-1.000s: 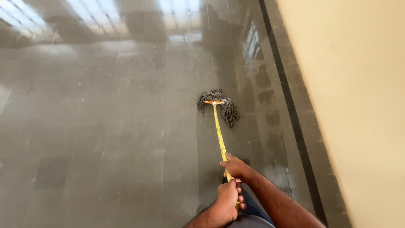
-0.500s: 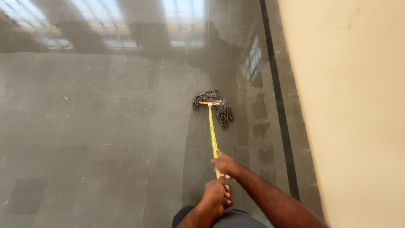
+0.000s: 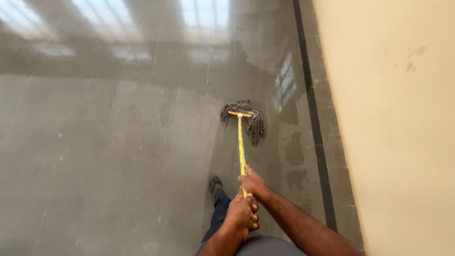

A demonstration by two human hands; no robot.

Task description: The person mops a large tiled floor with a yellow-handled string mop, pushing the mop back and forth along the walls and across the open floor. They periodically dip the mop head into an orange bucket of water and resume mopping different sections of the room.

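The shiny grey floor (image 3: 95,156) is filling the whole left side, and bright window light is shining off it at the far end. Small pale specks are lying on it here and there.

Near the bottom, close to the middle, a dark shoe (image 3: 216,185) is standing on the floor, with a dark blue trouser leg (image 3: 217,220) coming down to it.

Just right of the shoe, the left hand (image 3: 241,215) is wrapping its fingers tight around the near end of the yellow mop handle (image 3: 241,147). The right hand (image 3: 252,182) is sitting a little farther up the same handle, and its fingers are closed around it too. The two hands are almost touching each other.

The handle is running away from the person toward the far side. At its far end, the grey stringy mop head (image 3: 249,121) is lying on the floor, and its strings are spreading out and hanging more to the right.

Right of the mop, wet dark patches (image 3: 295,151) are showing on the floor. A thin black stripe (image 3: 315,123) is running along the floor's edge. The plain cream wall (image 3: 398,128) is taking up the right side.
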